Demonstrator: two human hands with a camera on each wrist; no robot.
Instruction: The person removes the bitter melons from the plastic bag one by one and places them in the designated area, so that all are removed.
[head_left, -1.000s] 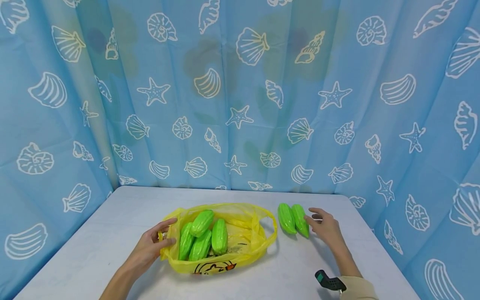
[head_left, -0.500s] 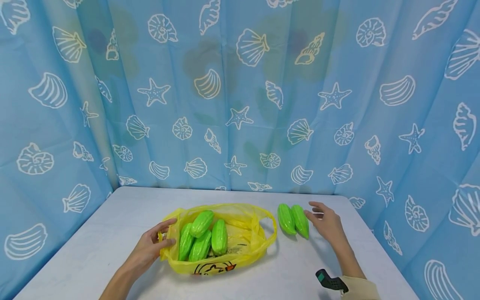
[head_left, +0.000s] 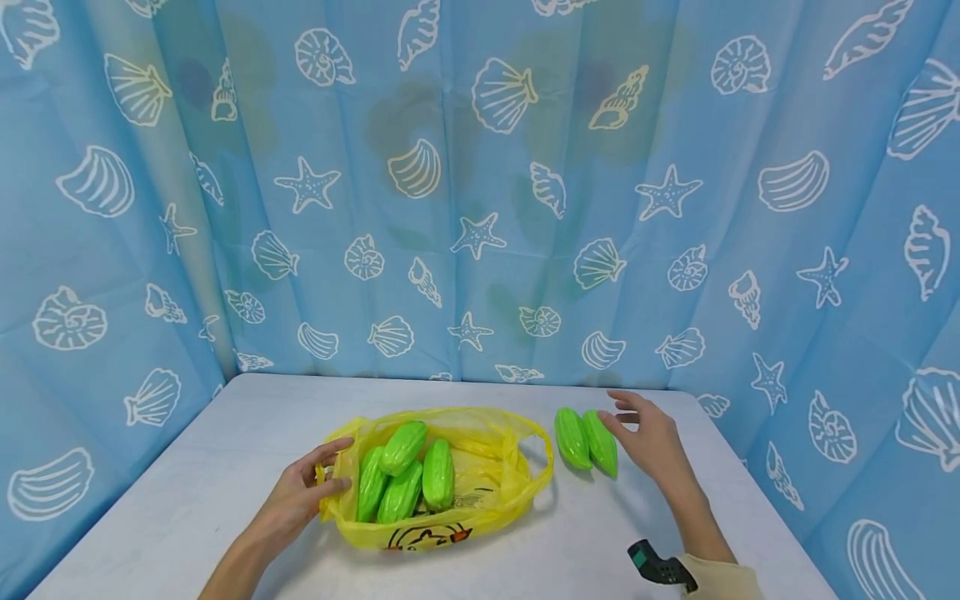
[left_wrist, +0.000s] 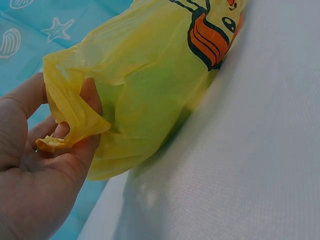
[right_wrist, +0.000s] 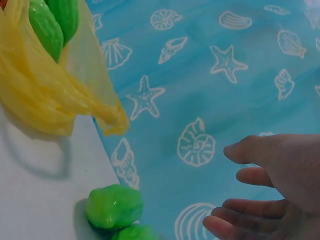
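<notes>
A yellow plastic bag (head_left: 491,517) lies open-mouthed on the table, its printed side toward me. Inside its left part sit several glossy, ridged green gourds (head_left: 405,446). My left hand (head_left: 291,500) grips the bag's left edge; in the left wrist view the gathered yellow film runs between its thumb and fingers. Two more green gourds, a left one (head_left: 572,437) and a right one (head_left: 600,443), lie side by side to the right of the bag. Just above the right one hovers my right hand (head_left: 652,437), fingers spread and holding nothing.
The white table (head_left: 592,542) reaches back to a blue curtain (head_left: 480,275) with white shell and starfish prints, which also hangs along both sides. The bag's loop handle (head_left: 546,454) sticks out on the right toward the two gourds. A black device (head_left: 660,565) sits at my right wrist.
My right hand has risen slightly and shifted up and left over the two loose gourds, its fingertips higher than before. The left hand, the bag and all the gourds have stayed in place.
</notes>
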